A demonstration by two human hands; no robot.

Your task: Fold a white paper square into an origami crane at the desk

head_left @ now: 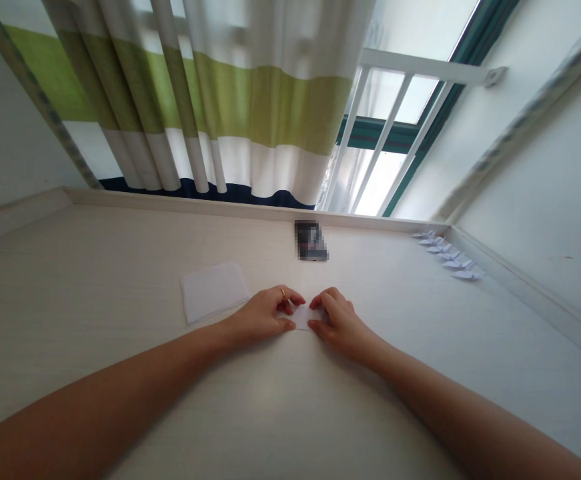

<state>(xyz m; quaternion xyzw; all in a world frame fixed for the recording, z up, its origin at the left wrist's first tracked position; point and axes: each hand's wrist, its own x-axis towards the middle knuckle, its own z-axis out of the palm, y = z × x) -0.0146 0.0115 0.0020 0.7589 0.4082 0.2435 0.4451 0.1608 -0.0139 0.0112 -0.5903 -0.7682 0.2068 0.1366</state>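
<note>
A small white folded paper (pixel 302 316) lies on the pale wooden table (pixel 120 280) in front of me. My left hand (pixel 265 313), with a gold ring on one finger, pinches its left side with curled fingers. On the paper's right side my right hand (pixel 335 320) presses and pinches with bent fingers. Both hands rest on the tabletop and meet over the paper, hiding most of it.
A stack of white paper sheets (pixel 213 291) lies just left of my hands. Several small folded white paper figures (pixel 447 255) sit in a row at the far right by the wall. A small blurred dark card (pixel 311 241) lies near the back edge, under a striped curtain (pixel 250 107).
</note>
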